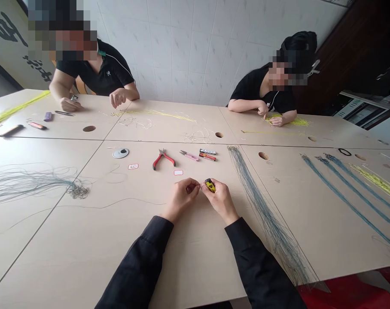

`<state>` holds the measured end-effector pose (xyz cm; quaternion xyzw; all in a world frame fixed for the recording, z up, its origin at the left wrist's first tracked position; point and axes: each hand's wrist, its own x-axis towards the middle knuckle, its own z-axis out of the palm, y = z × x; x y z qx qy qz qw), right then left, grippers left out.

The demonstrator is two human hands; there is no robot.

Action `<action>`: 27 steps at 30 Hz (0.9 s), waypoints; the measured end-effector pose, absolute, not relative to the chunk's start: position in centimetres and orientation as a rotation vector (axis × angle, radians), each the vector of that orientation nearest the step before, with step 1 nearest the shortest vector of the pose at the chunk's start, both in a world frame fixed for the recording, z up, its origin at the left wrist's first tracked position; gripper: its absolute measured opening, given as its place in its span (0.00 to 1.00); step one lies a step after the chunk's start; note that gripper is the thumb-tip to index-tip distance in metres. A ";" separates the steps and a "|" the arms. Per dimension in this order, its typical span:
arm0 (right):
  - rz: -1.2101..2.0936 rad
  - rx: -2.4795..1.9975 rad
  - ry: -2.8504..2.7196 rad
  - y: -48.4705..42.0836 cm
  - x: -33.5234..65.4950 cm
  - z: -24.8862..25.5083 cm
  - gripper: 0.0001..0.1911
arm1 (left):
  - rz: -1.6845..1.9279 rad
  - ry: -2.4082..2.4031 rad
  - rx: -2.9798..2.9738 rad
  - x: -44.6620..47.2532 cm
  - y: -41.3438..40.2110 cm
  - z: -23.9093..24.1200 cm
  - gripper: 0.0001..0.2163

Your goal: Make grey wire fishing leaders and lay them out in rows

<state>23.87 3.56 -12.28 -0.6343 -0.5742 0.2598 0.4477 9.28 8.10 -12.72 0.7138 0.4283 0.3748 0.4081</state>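
My left hand [183, 193] is closed in a pinch above the table, at the end of a thin grey-green cord [127, 199] that trails off to the left. The part of the cord between my fingertips is too small to make out. Close beside it, my right hand [219, 197] is wrapped round a small yellow and black lighter [210, 185]. The fingertips of both hands almost meet. A bundle of grey-blue cords [259, 201] lies right of my right hand, and a loose bundle with metal clasps [79, 189] lies to the left.
Beyond my hands lie red-handled pliers [163, 159], pink thread snips [189, 155], two batteries [207, 155], small labels [178, 172] and a round metal cover [120, 153]. More blue cord bundles [352, 193] lie at right. Two people sit across, handling yellow cords [163, 113].
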 end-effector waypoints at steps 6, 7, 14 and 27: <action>0.627 -1.581 -1.450 3.5 23.9 -12.3 0.17 | 0.957 1.069 1.794 9.2 8.1 -12.8 0.05; 0.632 -1.577 -1.449 3.5 23.9 -12.3 0.17 | 0.959 1.067 1.788 9.2 8.1 -12.8 0.05; 0.669 -1.568 -1.410 3.5 23.7 -12.4 0.18 | 0.967 1.037 1.712 9.2 8.2 -12.6 0.04; 0.803 -1.540 -1.242 3.7 23.9 -13.0 0.31 | 0.970 0.972 1.551 9.0 8.3 -12.4 0.07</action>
